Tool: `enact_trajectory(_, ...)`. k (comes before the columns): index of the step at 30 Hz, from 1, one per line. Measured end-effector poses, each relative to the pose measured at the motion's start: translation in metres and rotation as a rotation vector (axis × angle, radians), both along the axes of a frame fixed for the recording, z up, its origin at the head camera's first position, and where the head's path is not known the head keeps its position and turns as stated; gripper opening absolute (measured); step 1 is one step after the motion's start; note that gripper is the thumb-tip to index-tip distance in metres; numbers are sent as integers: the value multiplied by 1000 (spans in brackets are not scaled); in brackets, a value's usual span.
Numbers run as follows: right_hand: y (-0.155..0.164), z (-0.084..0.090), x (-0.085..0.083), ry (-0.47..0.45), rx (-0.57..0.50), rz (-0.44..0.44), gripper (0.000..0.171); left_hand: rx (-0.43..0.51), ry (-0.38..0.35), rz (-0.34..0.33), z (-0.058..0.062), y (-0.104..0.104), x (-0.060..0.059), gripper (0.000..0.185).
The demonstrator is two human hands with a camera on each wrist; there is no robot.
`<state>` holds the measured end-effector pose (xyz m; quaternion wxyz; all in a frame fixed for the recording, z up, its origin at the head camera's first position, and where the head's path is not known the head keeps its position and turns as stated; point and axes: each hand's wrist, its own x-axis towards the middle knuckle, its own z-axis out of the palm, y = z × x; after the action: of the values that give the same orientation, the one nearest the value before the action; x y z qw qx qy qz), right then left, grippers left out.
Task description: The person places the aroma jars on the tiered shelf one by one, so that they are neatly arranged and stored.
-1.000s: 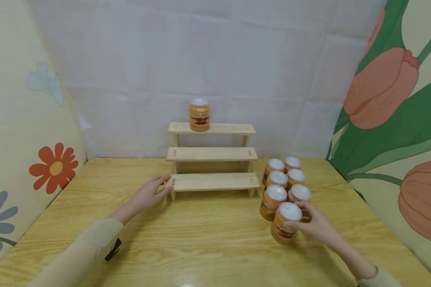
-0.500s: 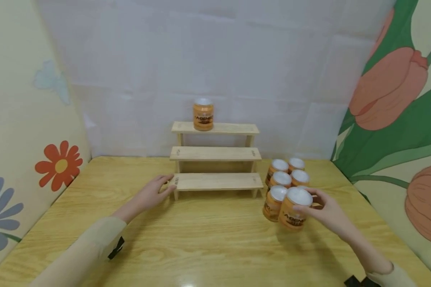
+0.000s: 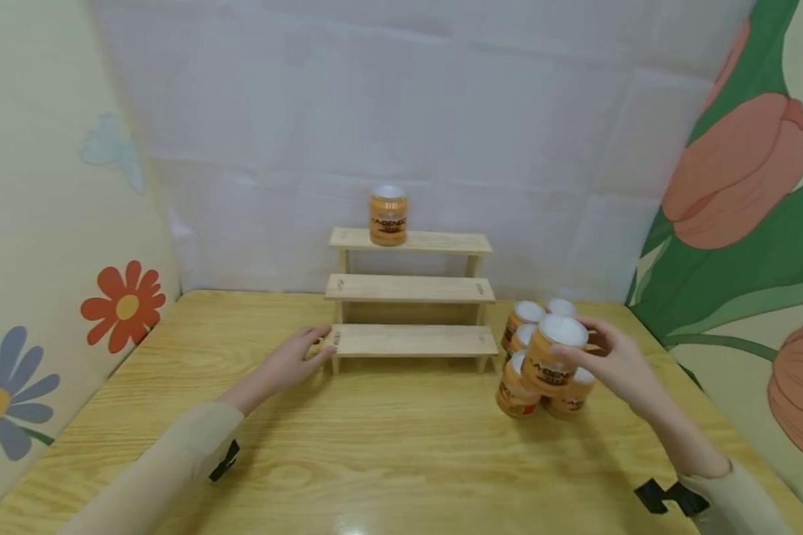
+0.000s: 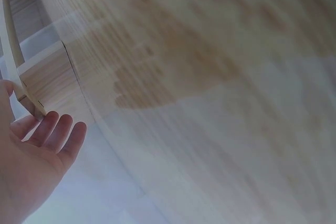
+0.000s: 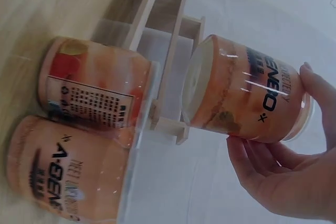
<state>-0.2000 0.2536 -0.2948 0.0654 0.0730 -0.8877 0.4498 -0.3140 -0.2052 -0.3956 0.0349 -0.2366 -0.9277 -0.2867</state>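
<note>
My right hand (image 3: 618,364) grips an orange can (image 3: 552,360) with a pale lid, fingers on one side and thumb on the other. The can is raised in front of the other orange cans (image 3: 517,390) and hides some of them. In the right wrist view the held can (image 5: 247,90) is off the table, apart from the two standing cans below. At the left end of a three-step wooden shelf (image 3: 411,340), my left hand (image 3: 284,368) holds the lowest board between thumb and fingers. In the left wrist view the left hand's fingers (image 4: 65,135) touch the board's end.
Another orange can (image 3: 388,217) stands upright on the top step, left of centre. Behind the shelf hangs a white sheet (image 3: 401,104). Flower-painted walls flank the wooden table (image 3: 375,461) on both sides. Black bands show at both sleeves.
The right hand has lifted the can off the table and moved it up and away, over the group of cans. My left hand stays at the shelf's end. The view has shifted slightly left.
</note>
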Motion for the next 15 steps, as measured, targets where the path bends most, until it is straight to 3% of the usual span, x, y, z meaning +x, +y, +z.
enact_trajectory(8,-9,13,-25,67,-56,12,56,-15,-3,5,-3,1,-1,61)
enact_trajectory(15,-22,28,-51,99,-103,27,59,-2,-3,14,1,1,2,59)
